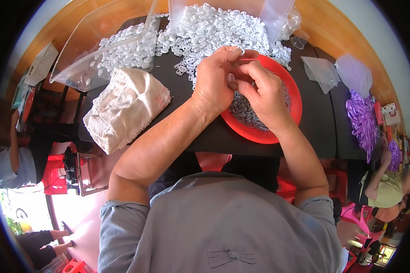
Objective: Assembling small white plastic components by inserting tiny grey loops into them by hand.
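Observation:
My left hand point(214, 82) is raised over the left rim of a red plastic plate point(297, 102), its fingers curled. A small white plastic piece point(243, 53) shows at its fingertips. My right hand point(265, 95) meets it above the plate, thumb and forefinger pinched together beside the left palm. Whatever sits in that pinch is too small to name. Many thin grey metal pins or screws point(247, 113) lie in the plate below. Beyond my hands spreads a big heap of white oval plastic pieces with holes point(218, 29).
A folded cream cloth point(125, 107) lies left of my forearm on the dark table point(316, 132). Behind it tilts a clear plastic bin point(77, 75) with more white pieces. Clear bags point(321, 73) and a purple strap bundle point(362, 120) lie right. Other people point(392, 182) sit at both sides.

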`<state>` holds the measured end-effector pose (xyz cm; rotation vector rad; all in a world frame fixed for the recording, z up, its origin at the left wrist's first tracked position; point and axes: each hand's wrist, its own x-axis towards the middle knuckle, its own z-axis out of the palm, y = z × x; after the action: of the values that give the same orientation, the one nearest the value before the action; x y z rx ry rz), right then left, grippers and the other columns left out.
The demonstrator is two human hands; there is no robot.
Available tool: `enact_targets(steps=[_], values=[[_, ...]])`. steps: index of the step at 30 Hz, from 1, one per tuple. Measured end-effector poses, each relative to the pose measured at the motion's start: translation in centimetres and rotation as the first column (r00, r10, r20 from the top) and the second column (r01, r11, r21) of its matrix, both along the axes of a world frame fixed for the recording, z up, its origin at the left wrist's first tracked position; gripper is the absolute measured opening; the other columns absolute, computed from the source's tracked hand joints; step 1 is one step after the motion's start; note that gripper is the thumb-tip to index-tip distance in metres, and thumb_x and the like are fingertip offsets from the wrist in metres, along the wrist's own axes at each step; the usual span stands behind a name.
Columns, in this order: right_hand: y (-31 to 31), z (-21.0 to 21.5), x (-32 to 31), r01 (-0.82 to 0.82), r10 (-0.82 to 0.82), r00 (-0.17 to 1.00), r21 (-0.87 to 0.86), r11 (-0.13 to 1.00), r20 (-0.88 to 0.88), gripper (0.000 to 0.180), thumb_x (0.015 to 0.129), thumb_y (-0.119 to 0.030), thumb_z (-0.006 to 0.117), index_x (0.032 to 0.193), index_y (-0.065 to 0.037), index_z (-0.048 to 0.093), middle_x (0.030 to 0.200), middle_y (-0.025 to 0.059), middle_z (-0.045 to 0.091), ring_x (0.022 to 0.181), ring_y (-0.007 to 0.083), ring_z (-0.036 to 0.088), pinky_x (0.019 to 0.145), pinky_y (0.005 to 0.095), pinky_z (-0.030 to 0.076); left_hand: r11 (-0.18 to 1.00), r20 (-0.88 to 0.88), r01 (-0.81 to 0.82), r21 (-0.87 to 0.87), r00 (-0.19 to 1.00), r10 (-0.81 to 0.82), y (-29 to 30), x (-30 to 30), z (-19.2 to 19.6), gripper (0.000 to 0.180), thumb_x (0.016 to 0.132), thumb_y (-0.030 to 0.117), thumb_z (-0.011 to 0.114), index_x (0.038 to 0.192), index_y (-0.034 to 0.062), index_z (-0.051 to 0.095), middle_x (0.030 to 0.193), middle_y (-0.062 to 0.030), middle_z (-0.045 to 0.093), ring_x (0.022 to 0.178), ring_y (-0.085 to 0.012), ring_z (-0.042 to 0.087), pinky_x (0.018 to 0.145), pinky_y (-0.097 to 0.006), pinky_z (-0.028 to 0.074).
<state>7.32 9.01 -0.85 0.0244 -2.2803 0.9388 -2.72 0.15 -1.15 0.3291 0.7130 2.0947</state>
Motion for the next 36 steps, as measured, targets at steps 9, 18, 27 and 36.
enact_targets(steps=[9,18,27,36], values=[[0.1,0.0,0.0,-0.026,0.041,0.994,0.146,0.989,-0.101,0.017,0.078,0.007,0.067,0.092,0.0,0.061,0.087,0.0104,0.064,0.079,0.024,0.066,0.068,0.0333,0.052,0.999,0.017,0.045,0.011,0.999,-0.045,0.1,0.5,-0.1,0.018,0.095,0.018,0.046,0.099,0.0023,0.053,0.115,-0.0205,0.062,0.104,-0.0287,0.061,0.088,-0.036,0.05],[2.3,2.2,1.0,0.059,-0.008,0.995,-0.508,0.86,0.101,0.007,0.09,-0.01,0.063,0.092,-0.004,0.065,0.077,-0.0007,0.062,0.066,0.0061,0.056,0.055,0.0196,0.037,0.975,-0.283,-0.211,-0.073,0.941,0.183,0.1,0.8,-0.2,0.015,0.092,0.009,0.05,0.096,-0.0037,0.058,0.094,-0.0169,0.065,0.091,-0.0243,0.064,0.083,-0.038,0.052],[7.0,0.4,0.4,0.154,-0.038,0.978,-0.587,0.795,0.204,0.008,0.088,-0.007,0.063,0.094,-0.003,0.065,0.076,0.0004,0.064,0.063,0.008,0.057,0.055,0.0204,0.039,0.967,-0.344,-0.196,-0.162,0.93,0.131,-0.1,1.4,-0.1,0.016,0.086,0.014,0.059,0.087,-0.0023,0.057,0.08,-0.0129,0.064,0.072,-0.0224,0.064,0.065,-0.034,0.052],[11.3,-2.6,-1.2,0.34,-0.354,0.925,0.122,0.933,0.136,0.013,0.087,-0.004,0.062,0.097,-0.006,0.069,0.077,-0.0014,0.065,0.064,0.0062,0.057,0.057,0.0209,0.042,0.956,-0.39,-0.166,-0.241,0.919,0.061,0.3,1.2,-0.5,0.016,0.089,0.012,0.055,0.089,-0.0028,0.058,0.082,-0.0132,0.064,0.072,-0.0249,0.063,0.065,-0.034,0.05]])
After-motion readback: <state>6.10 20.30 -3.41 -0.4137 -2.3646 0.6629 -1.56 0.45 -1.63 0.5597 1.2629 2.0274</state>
